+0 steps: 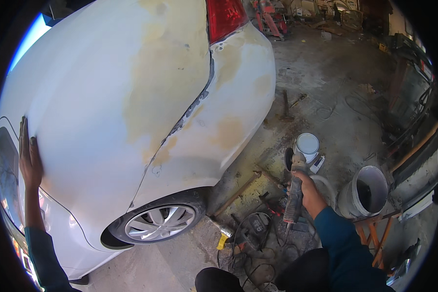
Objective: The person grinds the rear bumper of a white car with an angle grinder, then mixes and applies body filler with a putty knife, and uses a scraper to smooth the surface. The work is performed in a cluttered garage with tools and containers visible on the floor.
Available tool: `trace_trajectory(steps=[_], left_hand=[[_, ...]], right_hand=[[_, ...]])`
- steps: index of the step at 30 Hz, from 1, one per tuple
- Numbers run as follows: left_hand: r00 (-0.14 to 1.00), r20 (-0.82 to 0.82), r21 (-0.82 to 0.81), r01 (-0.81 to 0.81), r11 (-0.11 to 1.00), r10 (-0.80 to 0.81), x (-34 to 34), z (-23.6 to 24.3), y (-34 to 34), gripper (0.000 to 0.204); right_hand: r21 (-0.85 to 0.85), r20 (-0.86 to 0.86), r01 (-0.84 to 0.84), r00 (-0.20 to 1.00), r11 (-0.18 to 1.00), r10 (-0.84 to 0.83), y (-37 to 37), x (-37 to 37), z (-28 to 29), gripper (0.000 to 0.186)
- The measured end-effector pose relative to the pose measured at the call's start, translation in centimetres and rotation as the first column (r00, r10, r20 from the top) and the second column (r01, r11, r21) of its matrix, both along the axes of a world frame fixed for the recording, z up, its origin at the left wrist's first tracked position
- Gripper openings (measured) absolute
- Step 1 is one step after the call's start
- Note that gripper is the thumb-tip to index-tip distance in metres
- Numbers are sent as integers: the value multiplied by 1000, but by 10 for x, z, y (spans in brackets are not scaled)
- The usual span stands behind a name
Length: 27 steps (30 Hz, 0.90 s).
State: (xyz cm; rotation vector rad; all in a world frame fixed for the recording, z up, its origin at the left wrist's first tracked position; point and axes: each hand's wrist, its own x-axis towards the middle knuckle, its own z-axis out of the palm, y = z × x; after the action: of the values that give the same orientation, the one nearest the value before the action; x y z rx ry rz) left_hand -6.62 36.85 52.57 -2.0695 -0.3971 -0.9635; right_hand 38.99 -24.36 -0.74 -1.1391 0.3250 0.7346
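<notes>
My left hand [31,160] lies on the white car [87,97] near the rear window, its fingers stretched out. In my right hand [310,193] is a dusty grey angle grinder [294,194], gripped around its body. Its round dark disc [289,158] points up and toward the car, apart from the bodywork. Yellowish filler patches [168,73] cover part of the rear panel. A rough dark seam runs from the red tail light [226,18] down toward the wheel [159,222].
On the floor stand a round white-lidded can [307,143] and, farther right, a dusty bucket [369,191] by an orange metal stand [376,236]. A yellow-marked tool [224,237], cords and a hammer [285,109] lie about. A red jack-like machine [271,19] is at the back.
</notes>
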Motion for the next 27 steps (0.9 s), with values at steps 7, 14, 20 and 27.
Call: trace_trajectory(steps=[7, 14, 20, 27], left_hand=[[991, -114, -236, 37, 971, -66, 35, -7, -92, 84], [950, -310, -390, -157, 908, 31, 26, 28, -117, 88], [908, -400, -438, -72, 896, -122, 143, 118, -183, 81], [727, -403, -439, 379, 814, -556, 460, 224, -225, 73]], right_hand=[[96, -305, 64, 952, 993, -31, -17, -20, 34, 44], [-18, -501, 306, 821, 952, -274, -51, -98, 167, 38], [-4, -573, 301, 781, 954, -249, -127, -155, 251, 40], [-81, -614, 370, 712, 925, -339, -180, -150, 295, 42]])
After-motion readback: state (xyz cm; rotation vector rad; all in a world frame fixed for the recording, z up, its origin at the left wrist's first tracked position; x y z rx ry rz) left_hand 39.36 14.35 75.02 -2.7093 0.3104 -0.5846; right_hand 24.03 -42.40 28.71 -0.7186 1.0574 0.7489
